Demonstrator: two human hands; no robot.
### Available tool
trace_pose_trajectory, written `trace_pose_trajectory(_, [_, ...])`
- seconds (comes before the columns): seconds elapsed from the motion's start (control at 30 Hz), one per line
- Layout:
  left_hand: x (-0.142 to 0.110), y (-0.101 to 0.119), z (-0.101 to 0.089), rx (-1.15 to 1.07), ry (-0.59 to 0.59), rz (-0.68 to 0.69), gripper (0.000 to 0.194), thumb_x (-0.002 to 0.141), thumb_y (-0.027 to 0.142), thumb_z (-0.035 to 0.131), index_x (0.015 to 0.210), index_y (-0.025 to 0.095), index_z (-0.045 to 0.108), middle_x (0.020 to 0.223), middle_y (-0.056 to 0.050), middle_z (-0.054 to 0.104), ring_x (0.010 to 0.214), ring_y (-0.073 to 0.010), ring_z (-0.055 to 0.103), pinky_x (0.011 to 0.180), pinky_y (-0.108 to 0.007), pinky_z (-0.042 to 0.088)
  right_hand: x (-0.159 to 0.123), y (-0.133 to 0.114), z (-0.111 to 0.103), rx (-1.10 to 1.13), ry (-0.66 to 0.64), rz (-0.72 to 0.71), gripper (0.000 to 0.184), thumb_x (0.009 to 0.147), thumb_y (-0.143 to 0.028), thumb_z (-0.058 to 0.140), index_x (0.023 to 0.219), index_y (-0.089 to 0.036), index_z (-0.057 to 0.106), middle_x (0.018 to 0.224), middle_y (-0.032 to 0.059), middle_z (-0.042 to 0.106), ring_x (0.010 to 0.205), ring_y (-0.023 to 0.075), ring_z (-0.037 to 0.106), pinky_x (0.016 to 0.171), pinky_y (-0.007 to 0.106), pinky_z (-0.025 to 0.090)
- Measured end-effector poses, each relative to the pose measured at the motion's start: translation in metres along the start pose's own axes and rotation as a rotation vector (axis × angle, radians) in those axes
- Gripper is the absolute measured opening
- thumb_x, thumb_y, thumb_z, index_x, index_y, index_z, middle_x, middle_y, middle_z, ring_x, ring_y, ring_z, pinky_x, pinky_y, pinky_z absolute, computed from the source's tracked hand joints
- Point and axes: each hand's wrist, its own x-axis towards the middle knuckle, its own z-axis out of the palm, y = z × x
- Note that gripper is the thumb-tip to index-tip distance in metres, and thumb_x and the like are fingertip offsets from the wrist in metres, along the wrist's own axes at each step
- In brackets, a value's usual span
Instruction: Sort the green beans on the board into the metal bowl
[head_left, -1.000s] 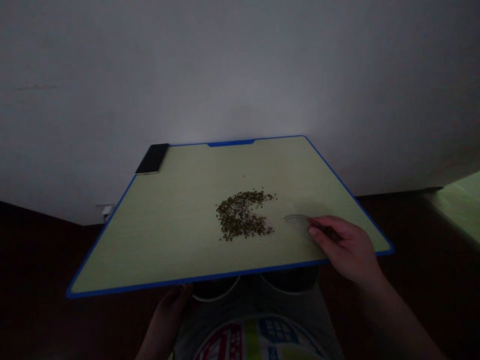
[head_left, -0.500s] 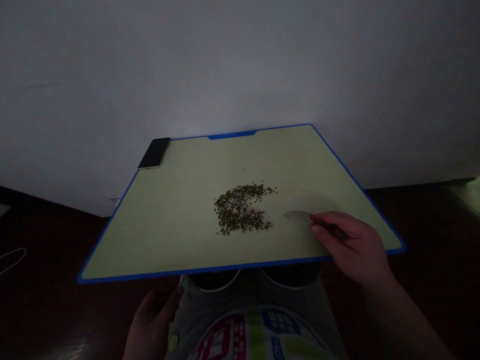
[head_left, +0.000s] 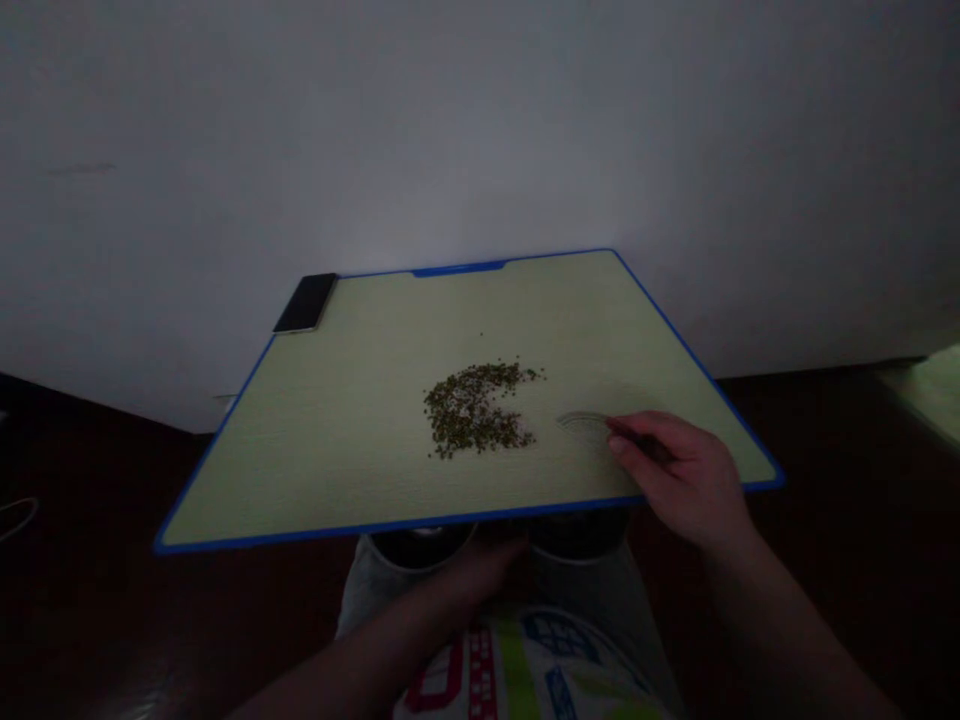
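Observation:
A heap of small green beans (head_left: pixel 457 425), like mung beans, lies mid-board mixed with pale grains. The heap has a notch in its right side. Right of it, my right hand (head_left: pixel 686 470) pinches a thin clear piece with a curved, marked edge, like a protractor (head_left: pixel 585 425), held at or just above the board (head_left: pixel 360 400); I cannot tell whether it touches. My left hand (head_left: pixel 491 570) reaches across my lap, between two round containers: the left container (head_left: pixel 420 548) and the right container (head_left: pixel 581 535). Its fingers are dark and partly hidden under the board's front edge.
The pale board has a blue rim and a blue handle (head_left: pixel 459 269) against the white wall (head_left: pixel 480 130). A black phone (head_left: pixel 306 303) lies on its far left corner. A white cable (head_left: pixel 19 515) shows on the dark floor at the left.
My left hand has moved right, from beside my left leg to between the containers. The right hand still pinches the clear piece. The view has shifted slightly.

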Motion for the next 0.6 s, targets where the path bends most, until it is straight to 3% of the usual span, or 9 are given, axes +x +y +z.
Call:
trace_pose_trajectory(0.1, [0.014, -0.008, 0.006, -0.052, 0.011, -0.058, 0.029, 0.077, 0.039, 0.068, 0.092, 0.015, 0.071, 0.071, -0.01, 0.077, 0.064, -0.0255, 0.072, 0.07, -0.044, 0.056, 0.0, 0.0, 0.001, 0.007, 0.013, -0.005, 0.012, 0.085, -0.03, 0.064, 0.091, -0.023, 0.072, 0.083, 0.0031, 0.073, 0.071, 0.0182, 0.067, 0.063, 0.03, 0.054])
trace_pose_trajectory(0.2, [0.016, -0.008, 0.01, -0.106, 0.041, -0.05, 0.032, 0.08, 0.028, 0.066, 0.109, 0.016, 0.064, 0.091, -0.011, 0.079, 0.073, -0.0253, 0.074, 0.074, -0.043, 0.057, 0.0, 0.0, 0.001, 0.013, -0.002, 0.001, 0.012, 0.085, -0.03, 0.065, 0.091, -0.023, 0.072, 0.082, 0.0026, 0.073, 0.07, 0.0181, 0.067, 0.062, 0.03, 0.054])
trace_pose_trajectory(0.3, [0.011, -0.002, 0.009, -0.153, 0.064, -0.026, 0.036, 0.077, 0.017, 0.065, 0.113, 0.015, 0.062, 0.108, -0.015, 0.076, 0.084, -0.027, 0.074, 0.077, -0.043, 0.058, 0.0, 0.001, 0.001, 0.025, -0.009, 0.008, 0.012, 0.085, -0.03, 0.065, 0.092, -0.023, 0.072, 0.083, 0.0027, 0.073, 0.07, 0.0179, 0.067, 0.062, 0.03, 0.054])
trace_pose_trajectory(0.47, [-0.024, 0.018, -0.006, -0.187, 0.064, 0.033, 0.038, 0.073, 0.015, 0.067, 0.111, 0.016, 0.067, 0.115, -0.014, 0.075, 0.095, -0.0284, 0.073, 0.077, -0.041, 0.059, 0.001, 0.001, 0.002, 0.035, -0.023, 0.014, 0.011, 0.084, -0.03, 0.065, 0.09, -0.024, 0.072, 0.084, 0.003, 0.073, 0.073, 0.0186, 0.068, 0.064, 0.03, 0.055])
trace_pose_trajectory(0.6, [-0.066, 0.028, -0.021, -0.219, 0.006, 0.008, 0.026, 0.07, 0.016, 0.068, 0.096, 0.015, 0.075, 0.101, -0.013, 0.08, 0.095, -0.0319, 0.073, 0.078, -0.041, 0.058, 0.002, 0.0, 0.002, 0.045, -0.023, 0.036, 0.012, 0.084, -0.031, 0.065, 0.09, -0.024, 0.072, 0.084, 0.0032, 0.074, 0.073, 0.0189, 0.068, 0.064, 0.03, 0.055])
